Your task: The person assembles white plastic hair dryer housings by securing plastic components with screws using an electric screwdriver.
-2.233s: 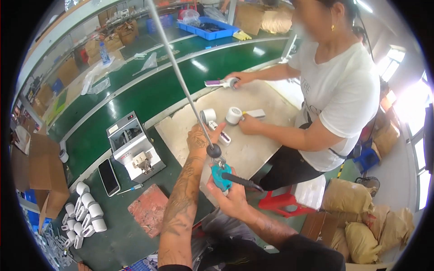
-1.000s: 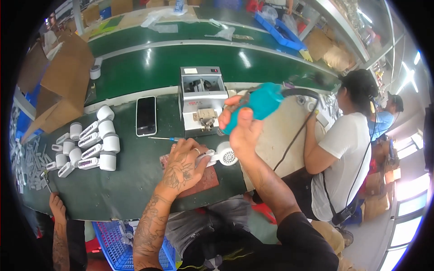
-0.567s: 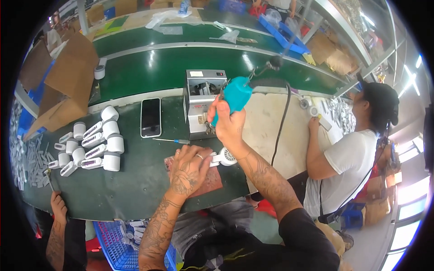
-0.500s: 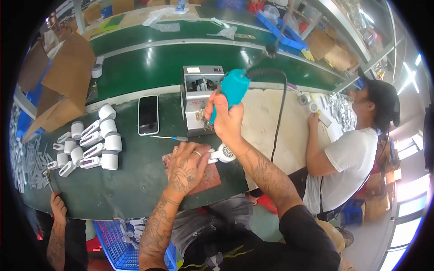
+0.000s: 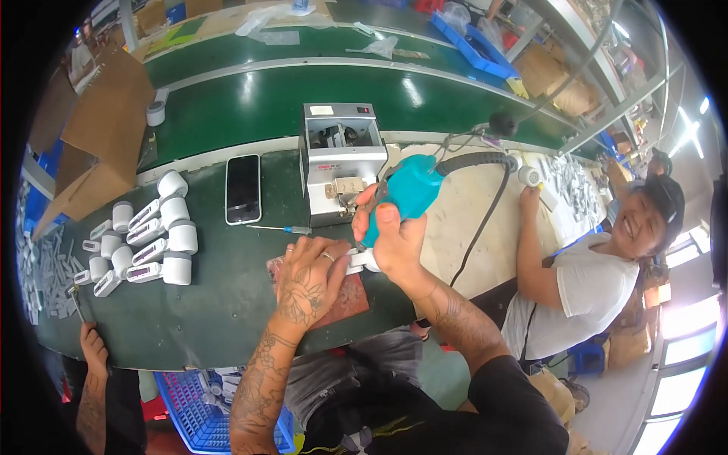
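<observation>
1. A white handheld device [image 5: 360,262] lay at the upper edge of a worn red pad [image 5: 349,299], its round end mostly hidden from me by the driver hand.
2. The left hand [image 5: 307,280] pressed down beside it, fingers slightly bent and thumb against the handle; that grip looked only partly closed, steadying the piece.
3. The right hand [image 5: 394,239] had its grip wrapped firmly around a teal power driver [image 5: 413,193], nose tilted down to the device. Whether the bit touched, I couldn't tell.
4. I took this for the fastening step, the driver being lined up or pressed home. To my eye, the next move called for a square, steady push with the piece kept from turning.
5. Just beyond, on the green bench [image 5: 227,318], sat a small screwdriver [image 5: 284,229], a grey machine [image 5: 343,167] and a phone [image 5: 243,189].
6. Farther left lay a cluster of similar white devices [image 5: 163,239]; to the right sat a white-shirted co-worker [image 5: 584,292].
</observation>
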The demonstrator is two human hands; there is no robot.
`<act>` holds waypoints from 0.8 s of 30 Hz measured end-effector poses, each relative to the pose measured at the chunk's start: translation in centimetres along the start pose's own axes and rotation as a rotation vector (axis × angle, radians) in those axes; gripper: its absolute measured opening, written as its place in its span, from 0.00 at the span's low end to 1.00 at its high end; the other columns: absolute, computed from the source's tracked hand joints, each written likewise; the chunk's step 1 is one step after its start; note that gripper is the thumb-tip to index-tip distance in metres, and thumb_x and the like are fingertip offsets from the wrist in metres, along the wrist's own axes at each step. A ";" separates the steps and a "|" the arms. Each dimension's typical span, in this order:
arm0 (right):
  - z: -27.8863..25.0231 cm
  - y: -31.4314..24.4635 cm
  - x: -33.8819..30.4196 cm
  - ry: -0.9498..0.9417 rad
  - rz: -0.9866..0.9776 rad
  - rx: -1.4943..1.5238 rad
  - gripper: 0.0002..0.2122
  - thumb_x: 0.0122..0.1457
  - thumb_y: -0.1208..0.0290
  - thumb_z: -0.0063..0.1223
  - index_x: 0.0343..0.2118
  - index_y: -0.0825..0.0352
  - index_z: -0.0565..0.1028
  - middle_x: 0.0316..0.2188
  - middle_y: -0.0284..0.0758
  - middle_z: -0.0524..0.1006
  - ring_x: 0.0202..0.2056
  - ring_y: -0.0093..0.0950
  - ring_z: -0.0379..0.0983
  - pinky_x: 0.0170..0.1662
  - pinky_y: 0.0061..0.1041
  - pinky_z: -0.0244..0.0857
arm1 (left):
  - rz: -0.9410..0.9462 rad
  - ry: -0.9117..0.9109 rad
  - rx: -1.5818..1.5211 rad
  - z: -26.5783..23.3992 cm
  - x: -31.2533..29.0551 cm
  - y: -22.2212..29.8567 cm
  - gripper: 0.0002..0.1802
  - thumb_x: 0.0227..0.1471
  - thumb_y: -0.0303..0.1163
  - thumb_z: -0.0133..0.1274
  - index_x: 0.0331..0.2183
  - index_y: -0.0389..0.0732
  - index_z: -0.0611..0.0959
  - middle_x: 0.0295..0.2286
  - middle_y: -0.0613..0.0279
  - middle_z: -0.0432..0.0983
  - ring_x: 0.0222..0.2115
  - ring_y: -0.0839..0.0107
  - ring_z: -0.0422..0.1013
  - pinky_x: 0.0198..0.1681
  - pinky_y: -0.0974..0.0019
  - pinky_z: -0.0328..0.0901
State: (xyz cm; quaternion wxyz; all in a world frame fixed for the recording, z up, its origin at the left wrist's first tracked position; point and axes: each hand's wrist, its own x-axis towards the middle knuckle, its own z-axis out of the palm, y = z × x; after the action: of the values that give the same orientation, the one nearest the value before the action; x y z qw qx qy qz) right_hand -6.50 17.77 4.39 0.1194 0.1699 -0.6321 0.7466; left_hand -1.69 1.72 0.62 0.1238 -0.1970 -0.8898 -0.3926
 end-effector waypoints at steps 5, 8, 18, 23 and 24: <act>-0.1 2.0 -0.5 -0.020 0.033 0.045 0.25 0.66 0.47 0.55 0.38 0.72 0.71 0.21 0.34 0.72 0.22 0.26 0.69 0.27 0.26 0.66 | -0.018 -0.019 0.028 -0.3 -0.1 -0.2 0.12 0.57 0.33 0.57 0.43 0.44 0.86 0.41 0.64 0.78 0.43 0.57 0.70 0.51 0.49 0.64; 0.2 2.2 -0.5 -0.012 0.064 0.029 0.23 0.67 0.50 0.55 0.37 0.72 0.70 0.22 0.35 0.72 0.22 0.26 0.69 0.27 0.26 0.66 | -0.007 -0.025 0.102 -0.6 0.1 -0.1 0.12 0.57 0.33 0.57 0.43 0.44 0.85 0.41 0.64 0.77 0.43 0.57 0.70 0.51 0.48 0.64; 0.8 2.1 0.6 0.031 0.058 0.018 0.08 0.67 0.67 0.55 0.34 0.67 0.78 0.18 0.26 0.73 0.20 0.16 0.67 0.23 0.23 0.61 | 0.092 0.049 0.110 0.6 -0.3 -0.4 0.11 0.57 0.29 0.56 0.42 0.40 0.85 0.37 0.55 0.79 0.41 0.52 0.71 0.45 0.47 0.64; 1.2 -1.4 3.4 0.093 -0.043 0.050 0.10 0.69 0.65 0.55 0.42 0.68 0.77 0.20 0.24 0.72 0.22 0.14 0.67 0.26 0.20 0.62 | 0.091 0.070 0.119 -0.5 -0.3 0.5 0.13 0.56 0.33 0.57 0.42 0.41 0.86 0.39 0.56 0.80 0.41 0.52 0.73 0.47 0.50 0.65; 0.5 -1.4 4.2 0.128 -0.069 0.009 0.11 0.69 0.64 0.54 0.43 0.69 0.76 0.20 0.24 0.72 0.22 0.14 0.67 0.27 0.20 0.62 | 0.097 0.075 0.096 -0.6 0.4 1.2 0.13 0.56 0.34 0.57 0.42 0.41 0.86 0.39 0.56 0.80 0.41 0.52 0.73 0.47 0.51 0.65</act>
State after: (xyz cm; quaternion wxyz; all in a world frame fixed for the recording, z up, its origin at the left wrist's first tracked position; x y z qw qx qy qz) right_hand -9.74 17.37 7.44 0.1843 0.1439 -0.6137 0.7541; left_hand -1.45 2.11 1.89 0.1851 -0.2190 -0.8917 -0.3502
